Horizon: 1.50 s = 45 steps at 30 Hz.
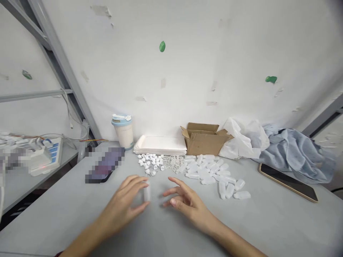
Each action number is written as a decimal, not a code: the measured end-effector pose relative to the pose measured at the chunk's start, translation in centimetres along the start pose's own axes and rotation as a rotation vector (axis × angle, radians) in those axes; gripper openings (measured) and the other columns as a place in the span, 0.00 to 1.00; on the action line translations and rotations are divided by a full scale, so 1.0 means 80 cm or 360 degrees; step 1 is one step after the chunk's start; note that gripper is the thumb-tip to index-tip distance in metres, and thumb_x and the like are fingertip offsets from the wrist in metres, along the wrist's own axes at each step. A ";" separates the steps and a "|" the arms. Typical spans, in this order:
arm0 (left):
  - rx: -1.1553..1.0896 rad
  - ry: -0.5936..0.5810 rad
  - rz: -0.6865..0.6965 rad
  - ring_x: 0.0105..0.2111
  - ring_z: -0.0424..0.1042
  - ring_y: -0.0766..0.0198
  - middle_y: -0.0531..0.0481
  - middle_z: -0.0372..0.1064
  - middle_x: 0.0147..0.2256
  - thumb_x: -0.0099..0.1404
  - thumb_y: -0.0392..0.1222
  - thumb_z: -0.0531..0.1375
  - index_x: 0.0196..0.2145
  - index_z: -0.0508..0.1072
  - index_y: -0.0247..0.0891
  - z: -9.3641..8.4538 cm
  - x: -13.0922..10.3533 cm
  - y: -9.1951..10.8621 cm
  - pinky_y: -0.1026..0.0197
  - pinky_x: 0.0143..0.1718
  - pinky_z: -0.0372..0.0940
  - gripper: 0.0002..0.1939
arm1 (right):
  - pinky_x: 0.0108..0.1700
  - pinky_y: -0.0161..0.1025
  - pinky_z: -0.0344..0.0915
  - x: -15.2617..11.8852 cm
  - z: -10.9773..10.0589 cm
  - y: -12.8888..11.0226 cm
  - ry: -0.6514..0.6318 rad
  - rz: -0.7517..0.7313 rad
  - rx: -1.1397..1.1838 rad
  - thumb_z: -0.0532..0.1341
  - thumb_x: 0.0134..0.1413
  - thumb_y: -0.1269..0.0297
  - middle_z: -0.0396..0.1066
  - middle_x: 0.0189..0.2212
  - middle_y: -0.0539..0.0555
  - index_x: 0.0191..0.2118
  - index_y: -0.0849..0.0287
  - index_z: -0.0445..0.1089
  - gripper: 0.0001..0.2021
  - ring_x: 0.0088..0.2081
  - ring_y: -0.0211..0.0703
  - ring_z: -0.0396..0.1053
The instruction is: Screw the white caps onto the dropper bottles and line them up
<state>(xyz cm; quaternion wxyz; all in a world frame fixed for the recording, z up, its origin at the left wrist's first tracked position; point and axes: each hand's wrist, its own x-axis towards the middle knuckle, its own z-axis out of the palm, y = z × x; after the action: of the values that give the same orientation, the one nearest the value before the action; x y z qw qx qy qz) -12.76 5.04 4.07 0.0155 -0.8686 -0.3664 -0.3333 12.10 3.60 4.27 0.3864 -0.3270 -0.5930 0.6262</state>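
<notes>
Plastic, whitish and translucent, is pinched in the left hand [124, 200] as a small slim bottle [147, 192], blurred and held roughly upright between fingertips and thumb above the grey worktop [160, 237]. The right hand [189, 204] is held apart from it, its fingers spread and loosely curled towards the bottle. Beyond the hands, small white cone-shaped caps [153, 157] are scattered next to a tangle of thin whitish plastic pieces [173, 163], and more translucent bottles [205, 176] are heaped to the right. Behind these, a flat white stack [160, 146], an open brown cardboard box [207, 143] and a crumpled white plastic bag [235, 141] are lined up near the white wall [187, 71]. At the left, a pale cup with a blue lid [124, 134] is set near a purple item [108, 164], partly pixelated. At the far right, a dark-screened phone [288, 182] is laid before bunched light-blue cloth [297, 153].
</notes>
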 end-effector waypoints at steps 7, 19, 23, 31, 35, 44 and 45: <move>-0.0133 -0.0334 -0.0272 0.50 0.67 0.54 0.45 0.72 0.47 0.57 0.37 0.63 0.45 0.71 0.43 -0.031 -0.021 -0.046 0.53 0.48 0.68 0.17 | 0.47 0.49 0.63 0.000 -0.007 -0.005 0.0099 -0.0024 -0.0066 0.59 0.57 0.50 0.70 0.43 0.57 0.59 0.53 0.54 0.27 0.39 0.45 0.74; -0.0295 -0.0760 -0.0623 0.58 0.58 0.52 0.46 0.66 0.53 0.56 0.38 0.61 0.49 0.70 0.43 -0.050 -0.011 -0.058 0.50 0.58 0.57 0.21 | 0.35 0.42 0.59 0.007 -0.016 -0.004 0.0278 0.0089 -0.0154 0.57 0.56 0.47 0.71 0.35 0.54 0.55 0.55 0.53 0.26 0.29 0.42 0.71; -0.0312 -0.0863 -0.0643 0.59 0.56 0.51 0.46 0.66 0.54 0.56 0.39 0.61 0.48 0.70 0.42 -0.054 -0.007 -0.059 0.50 0.59 0.56 0.20 | 0.34 0.41 0.58 0.007 -0.018 -0.001 0.0276 0.0100 -0.0170 0.57 0.57 0.47 0.70 0.35 0.52 0.55 0.55 0.52 0.26 0.27 0.41 0.70; -0.0356 -0.0939 -0.0634 0.60 0.54 0.53 0.47 0.63 0.56 0.58 0.41 0.61 0.50 0.70 0.43 -0.054 -0.004 -0.058 0.51 0.60 0.54 0.20 | 0.33 0.40 0.58 0.006 -0.016 -0.005 0.0268 0.0115 -0.0159 0.57 0.56 0.47 0.70 0.32 0.51 0.53 0.56 0.53 0.26 0.26 0.38 0.68; -0.0372 -0.0967 -0.0607 0.60 0.55 0.54 0.47 0.61 0.58 0.58 0.42 0.61 0.50 0.70 0.44 -0.054 -0.005 -0.057 0.51 0.60 0.53 0.20 | 0.34 0.41 0.58 0.005 -0.018 -0.005 0.0272 0.0110 -0.0164 0.57 0.57 0.48 0.70 0.33 0.51 0.54 0.56 0.53 0.25 0.27 0.39 0.68; -0.0396 -0.0984 -0.0717 0.58 0.59 0.54 0.47 0.63 0.57 0.57 0.43 0.62 0.48 0.71 0.44 -0.045 -0.002 -0.059 0.51 0.59 0.54 0.19 | 0.35 0.41 0.60 0.006 -0.020 -0.006 0.0318 0.0114 -0.0154 0.58 0.57 0.49 0.70 0.32 0.50 0.53 0.56 0.53 0.24 0.25 0.37 0.66; -0.0402 -0.0992 -0.0720 0.58 0.59 0.54 0.47 0.63 0.57 0.57 0.42 0.62 0.47 0.71 0.44 -0.044 -0.002 -0.057 0.51 0.59 0.54 0.19 | 0.35 0.41 0.60 0.006 -0.020 -0.006 0.0329 0.0119 -0.0154 0.58 0.57 0.49 0.70 0.31 0.50 0.53 0.56 0.54 0.24 0.25 0.37 0.66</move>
<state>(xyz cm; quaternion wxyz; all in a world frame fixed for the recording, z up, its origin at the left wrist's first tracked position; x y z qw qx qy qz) -17.79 7.35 5.73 -0.2769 -0.8206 -0.4916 -0.0915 13.28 4.80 4.67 0.4056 -0.4298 -0.5669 0.5739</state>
